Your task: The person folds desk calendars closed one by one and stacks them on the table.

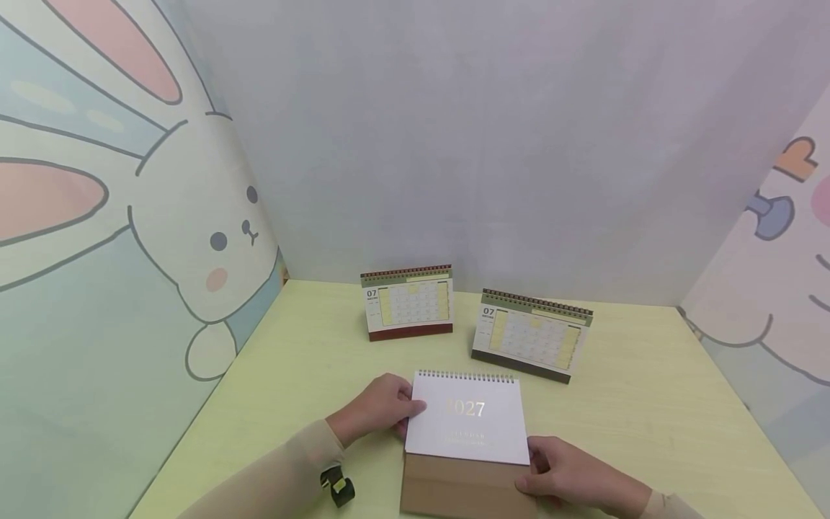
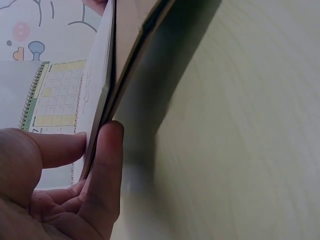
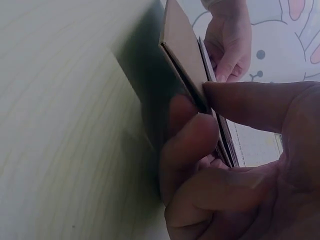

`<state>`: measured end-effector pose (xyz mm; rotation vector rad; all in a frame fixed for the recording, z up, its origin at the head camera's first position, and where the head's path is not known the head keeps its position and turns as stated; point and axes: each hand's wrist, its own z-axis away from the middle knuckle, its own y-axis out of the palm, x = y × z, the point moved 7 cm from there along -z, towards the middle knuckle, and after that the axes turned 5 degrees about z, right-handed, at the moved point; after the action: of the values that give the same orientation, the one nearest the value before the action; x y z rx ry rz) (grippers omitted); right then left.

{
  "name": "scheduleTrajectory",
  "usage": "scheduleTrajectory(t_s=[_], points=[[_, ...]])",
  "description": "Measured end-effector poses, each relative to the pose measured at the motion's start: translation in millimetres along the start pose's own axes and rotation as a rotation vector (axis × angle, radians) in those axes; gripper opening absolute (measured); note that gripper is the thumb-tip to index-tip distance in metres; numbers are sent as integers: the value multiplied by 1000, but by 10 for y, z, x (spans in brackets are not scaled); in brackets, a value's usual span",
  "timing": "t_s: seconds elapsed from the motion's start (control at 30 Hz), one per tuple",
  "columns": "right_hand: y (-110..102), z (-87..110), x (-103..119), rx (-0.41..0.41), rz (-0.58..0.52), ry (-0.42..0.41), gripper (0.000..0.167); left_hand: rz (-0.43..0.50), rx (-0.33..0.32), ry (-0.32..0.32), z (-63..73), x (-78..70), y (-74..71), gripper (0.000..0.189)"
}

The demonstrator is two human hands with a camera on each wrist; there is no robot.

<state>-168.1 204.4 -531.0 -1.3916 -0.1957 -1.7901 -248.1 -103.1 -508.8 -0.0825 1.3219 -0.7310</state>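
Note:
A white desk calendar (image 1: pixel 467 432) with a gold 2027 on its cover and a silver spiral along the top is held between the two hands. Below the cover shows its brown cardboard stand (image 1: pixel 463 486). My left hand (image 1: pixel 382 407) pinches the left edge near the spiral, thumb on the cover and fingers beneath, as the left wrist view (image 2: pixel 65 185) confirms. On the other side, my right hand (image 1: pixel 570 472) grips the right edge where cover and board meet; its thumb (image 3: pixel 250 102) presses the brown board. A shadow lies under the board in both wrist views.
Two more desk calendars stand tented behind it, one with a red base (image 1: pixel 408 303) and one with a dark base (image 1: pixel 532 335), both showing 07. The pale yellow table (image 1: pixel 305 331) meets a grey backdrop (image 1: pixel 480 144) and printed rabbit side panels (image 1: pixel 188 216).

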Motion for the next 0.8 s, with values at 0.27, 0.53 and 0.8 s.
scheduleTrajectory(t_s=[0.27,0.53,0.8], points=[[16,-22,-8,-43,44,36,24,21,10,-5,-5,26,37,23],[18,-64,-43,-91,85,74,23,30,18,-26,-24,68,64,24],[27,-63,-15,-103,126,84,20,22,30,-42,-49,94,77,26]])
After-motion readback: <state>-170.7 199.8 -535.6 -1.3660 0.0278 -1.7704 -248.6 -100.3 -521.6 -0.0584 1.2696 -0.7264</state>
